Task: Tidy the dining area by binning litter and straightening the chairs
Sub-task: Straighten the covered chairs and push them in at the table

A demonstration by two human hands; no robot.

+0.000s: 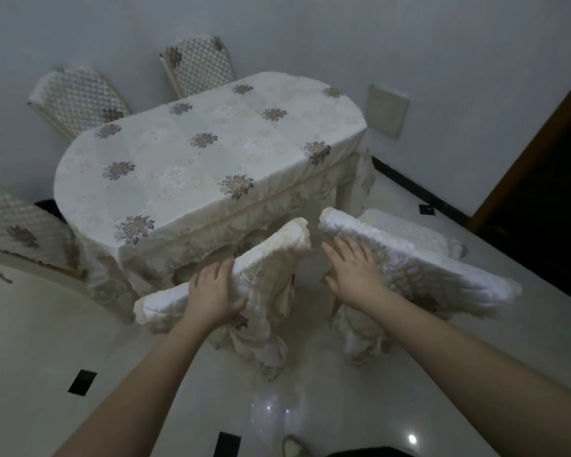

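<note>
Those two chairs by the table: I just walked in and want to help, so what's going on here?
A person is straightening chairs at the cloth-covered table. The left hand grips the top of the nearer chair back; the right hand rests flat, fingers spread, on the other chair back. The nearer chair sits closer in to the table, the other stands angled off. Three more chairs stand round the far side. No litter shows on the table.

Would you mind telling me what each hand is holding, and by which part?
Left hand grips the near chair by its backrest's top edge; right hand rests flat on the other chair's backrest.
</note>
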